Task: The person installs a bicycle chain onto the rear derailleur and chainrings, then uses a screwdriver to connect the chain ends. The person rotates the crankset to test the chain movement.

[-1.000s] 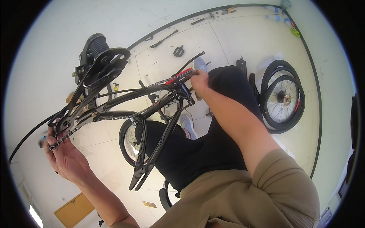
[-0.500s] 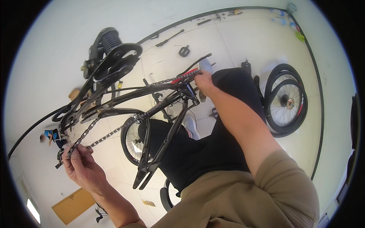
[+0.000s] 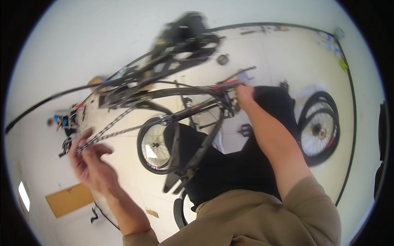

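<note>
A black bicycle frame (image 3: pixel 186 110) with red markings lies slanted before me, above my thighs. A bicycle chain (image 3: pixel 113 132) loops down off it to the left. My left hand (image 3: pixel 95 166) is closed on the loop's lower end and draws both runs fairly straight, other fingers raised. At the frame's far right end my right hand (image 3: pixel 246 95) is closed round the red-marked tube, where a stretch of chain also runs; its fingertips are partly hidden. A dark part with a coil spring (image 3: pixel 186 30) stands at the frame's upper end, blurred by motion.
Two wheels (image 3: pixel 318 129) lie at the right and another wheel (image 3: pixel 154 145) sits behind the frame. Pedals (image 3: pixel 223 60) and small parts are scattered on the floor. A person (image 3: pixel 61 123) is at the far left, above a brown board (image 3: pixel 69 200).
The view has shifted, so the frame and both hands appear displaced. The frame's spring end has swung up and right. My left hand keeps the chain loop, its fingers more spread.
</note>
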A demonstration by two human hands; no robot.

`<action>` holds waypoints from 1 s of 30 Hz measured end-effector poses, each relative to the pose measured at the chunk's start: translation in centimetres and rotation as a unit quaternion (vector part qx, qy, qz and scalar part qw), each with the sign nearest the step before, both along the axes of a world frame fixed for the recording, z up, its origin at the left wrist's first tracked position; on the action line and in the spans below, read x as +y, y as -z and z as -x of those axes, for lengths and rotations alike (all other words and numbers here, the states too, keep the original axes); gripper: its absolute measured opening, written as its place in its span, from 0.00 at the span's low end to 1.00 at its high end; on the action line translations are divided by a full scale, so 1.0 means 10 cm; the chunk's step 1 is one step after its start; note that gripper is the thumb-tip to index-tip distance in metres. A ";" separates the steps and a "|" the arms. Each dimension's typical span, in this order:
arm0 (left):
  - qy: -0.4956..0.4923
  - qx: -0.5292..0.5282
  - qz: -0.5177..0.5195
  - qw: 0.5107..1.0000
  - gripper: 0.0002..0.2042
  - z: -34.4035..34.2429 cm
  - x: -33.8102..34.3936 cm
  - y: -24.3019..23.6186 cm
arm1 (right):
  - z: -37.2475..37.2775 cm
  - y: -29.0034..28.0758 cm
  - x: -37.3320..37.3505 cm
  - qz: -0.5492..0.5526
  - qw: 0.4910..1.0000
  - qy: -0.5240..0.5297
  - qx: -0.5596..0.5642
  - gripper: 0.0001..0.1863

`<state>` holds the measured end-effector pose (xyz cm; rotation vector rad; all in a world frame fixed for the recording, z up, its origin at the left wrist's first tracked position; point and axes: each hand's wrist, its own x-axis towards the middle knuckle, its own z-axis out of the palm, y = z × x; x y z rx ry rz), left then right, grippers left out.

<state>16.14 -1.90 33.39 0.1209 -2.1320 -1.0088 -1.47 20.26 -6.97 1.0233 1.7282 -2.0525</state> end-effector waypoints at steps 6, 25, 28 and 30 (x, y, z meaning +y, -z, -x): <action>0.026 -0.007 -0.131 0.991 0.08 -0.04 0.04 0.03 | -0.03 -0.16 -0.02 0.051 0.998 -0.015 0.016 0.05; 0.162 0.096 -0.267 0.945 0.05 -0.12 0.45 0.11 | -0.14 -0.94 0.40 0.075 0.994 0.068 0.043 0.13; 0.134 0.114 -0.279 0.944 0.05 -0.14 0.40 0.19 | -0.24 -1.08 0.42 0.112 0.988 0.062 0.083 0.13; 0.101 0.122 -0.270 0.950 0.06 -0.14 0.37 0.23 | -0.29 -1.12 0.42 0.134 0.984 0.064 0.099 0.11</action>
